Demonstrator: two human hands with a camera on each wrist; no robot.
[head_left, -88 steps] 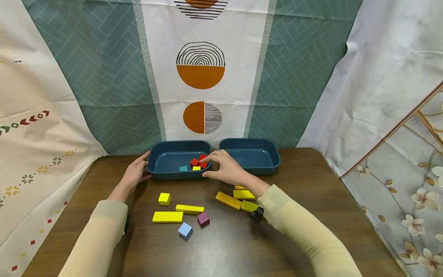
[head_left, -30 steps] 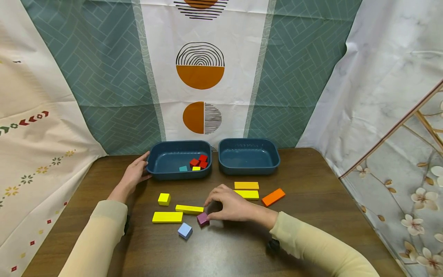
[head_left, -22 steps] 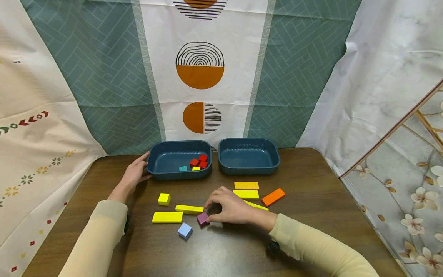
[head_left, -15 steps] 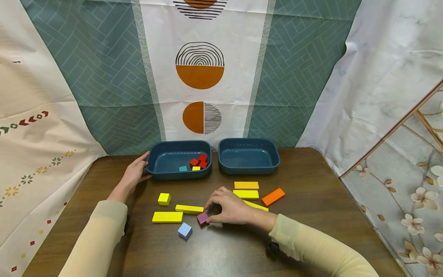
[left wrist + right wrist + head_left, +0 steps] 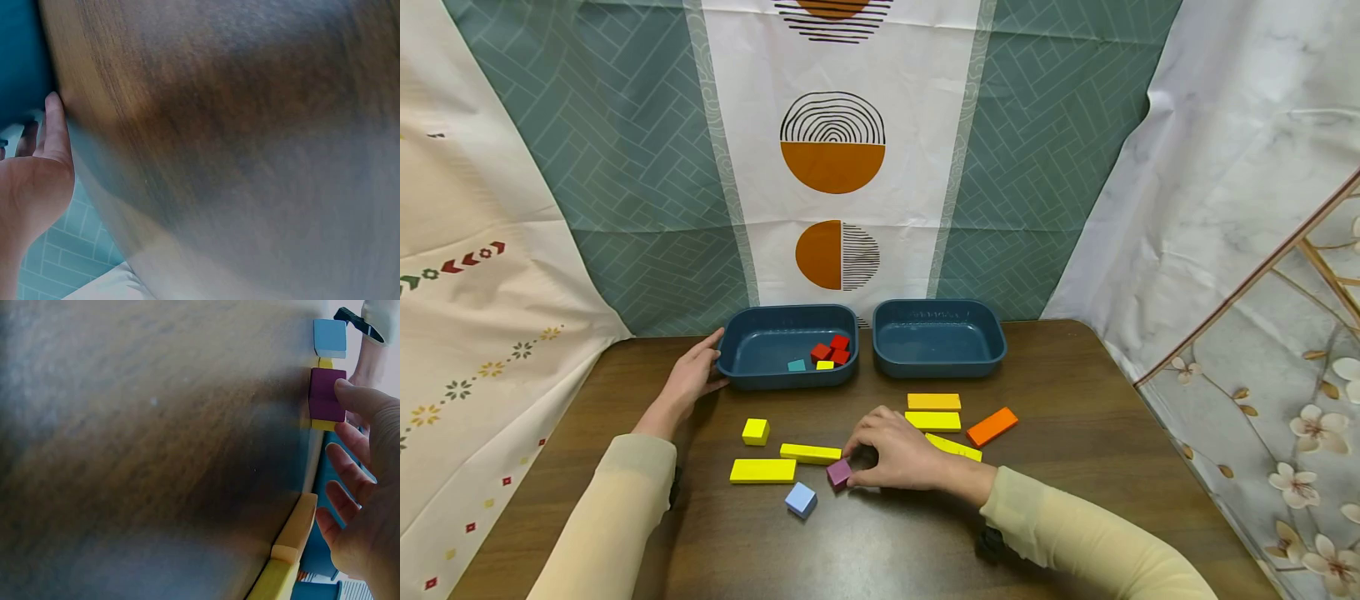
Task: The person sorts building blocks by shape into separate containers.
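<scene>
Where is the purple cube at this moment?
In the head view, the purple cube is below and slightly left of centre, on the table, touched by the right hand; the blue cube lies to its near left.

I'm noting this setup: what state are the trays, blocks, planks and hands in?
Left hand: touching the end of the left tray
Right hand: thumb touching the purple block; pinching can't be told
Left tray: upright, holding small blocks
Right tray: upright, uncovered
Purple block: resting on the table
Blue block: on the table, untouched
Yellow cube: on the table, untouched
Planks: lying on the table
</scene>
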